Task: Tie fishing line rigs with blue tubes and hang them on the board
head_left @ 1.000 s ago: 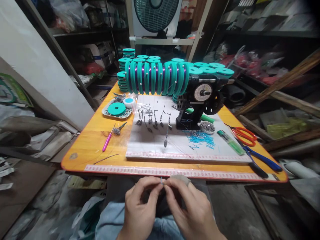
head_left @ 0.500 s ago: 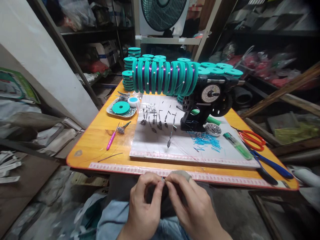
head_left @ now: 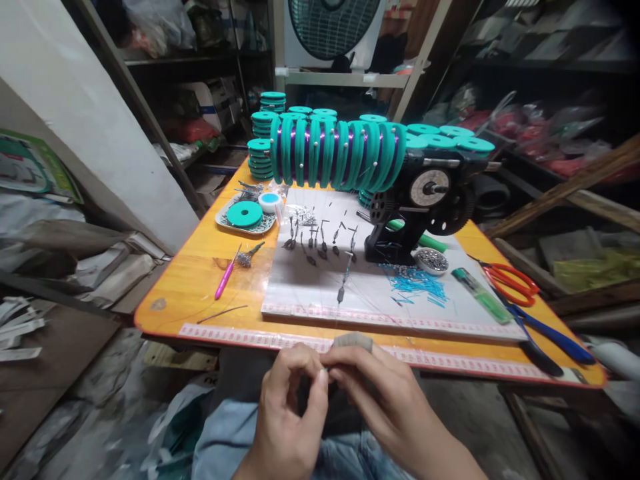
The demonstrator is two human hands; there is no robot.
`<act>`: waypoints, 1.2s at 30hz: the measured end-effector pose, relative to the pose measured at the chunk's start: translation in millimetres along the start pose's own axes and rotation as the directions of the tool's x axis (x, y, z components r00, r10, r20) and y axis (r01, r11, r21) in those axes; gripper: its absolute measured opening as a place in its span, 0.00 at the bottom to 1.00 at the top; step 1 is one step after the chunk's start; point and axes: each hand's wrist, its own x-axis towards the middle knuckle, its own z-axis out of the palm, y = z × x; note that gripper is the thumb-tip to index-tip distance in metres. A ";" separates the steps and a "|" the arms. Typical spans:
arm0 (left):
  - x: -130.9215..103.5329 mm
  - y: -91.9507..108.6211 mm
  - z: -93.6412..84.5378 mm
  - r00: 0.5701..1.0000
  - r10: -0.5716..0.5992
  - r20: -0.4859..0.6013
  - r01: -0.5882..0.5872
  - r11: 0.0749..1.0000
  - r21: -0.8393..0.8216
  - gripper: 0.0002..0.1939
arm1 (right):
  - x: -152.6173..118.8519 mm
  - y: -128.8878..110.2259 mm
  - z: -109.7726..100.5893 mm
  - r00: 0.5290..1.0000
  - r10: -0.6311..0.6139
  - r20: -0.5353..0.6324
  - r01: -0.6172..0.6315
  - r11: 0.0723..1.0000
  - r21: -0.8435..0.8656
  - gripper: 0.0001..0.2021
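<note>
**Fingertips pinched together at the table's near edge**

A tiny piece, too small to make out, sits where the two hands meet, just below the front edge of the orange table (head_left: 190, 293). The left hand (head_left: 290, 413) curls its thumb and forefinger shut against the fingertips of the right hand (head_left: 390, 407), which also pinches closed; a grey fabric sleeve (head_left: 353, 342) wraps one right finger. A thin line appears to run from the pinch up over the white mat (head_left: 370, 293).

On that mat lie small dark metal sinkers (head_left: 320, 240), one longer weight (head_left: 343, 290) and a scatter of thin blue tubes (head_left: 417, 283). Behind stands a black geared winding machine (head_left: 420, 207) carrying a row of teal foam spools (head_left: 335, 153) wound with purple line. A pink-handled tool (head_left: 225, 277), a green lighter (head_left: 483, 303), orange scissors (head_left: 510, 280) and blue-handled pliers (head_left: 545, 330) lie about.

Against half a second ago, the hands sit slightly lower and the fingertips press closer, hiding the speck that showed between them
</note>
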 end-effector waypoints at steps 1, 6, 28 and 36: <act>0.4 2.4 1.4 0.999 -0.039 -0.020 0.038 0.998 -0.044 0.06 | 1.2 -0.2 -0.7 1.000 -0.012 -0.017 0.012 1.000 0.007 0.11; 3.3 8.2 4.9 0.936 -0.343 -0.084 0.328 0.932 -0.153 0.05 | 2.1 -3.1 -2.7 0.997 -0.056 -0.061 0.050 0.994 -0.094 0.10; 0.3 7.5 12.2 0.926 -0.297 -0.231 0.285 0.955 -0.084 0.09 | -57.6 25.5 -62.9 0.834 0.020 -0.551 -0.347 0.795 -0.498 0.09; 1.4 6.8 10.4 0.914 -0.360 -0.190 0.319 0.923 -0.215 0.14 | -64.8 40.8 -51.4 0.862 0.166 -0.478 -0.388 0.824 -0.413 0.08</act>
